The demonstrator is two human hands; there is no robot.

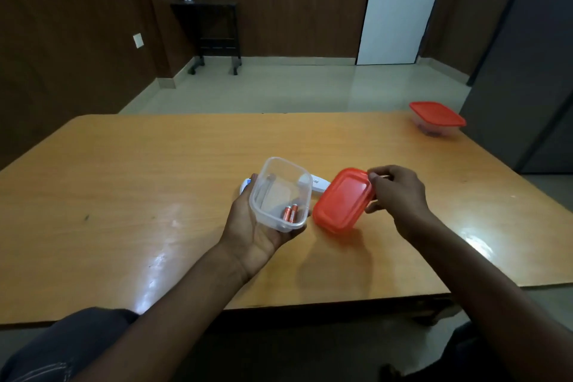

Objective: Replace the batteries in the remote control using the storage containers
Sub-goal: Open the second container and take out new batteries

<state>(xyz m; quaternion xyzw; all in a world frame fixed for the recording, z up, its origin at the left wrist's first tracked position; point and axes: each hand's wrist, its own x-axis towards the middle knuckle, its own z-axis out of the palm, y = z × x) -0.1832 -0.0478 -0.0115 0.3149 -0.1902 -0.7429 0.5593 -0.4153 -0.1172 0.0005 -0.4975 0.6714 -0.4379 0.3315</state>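
My left hand cups an open clear container from below, lifted off the counter. Two orange batteries lie side by side in its near end. My right hand pinches the right edge of the red lid, holding it tilted just beside the container. The white remote control lies on the counter behind both, partly hidden. A second container with a red lid sits at the counter's far right corner.
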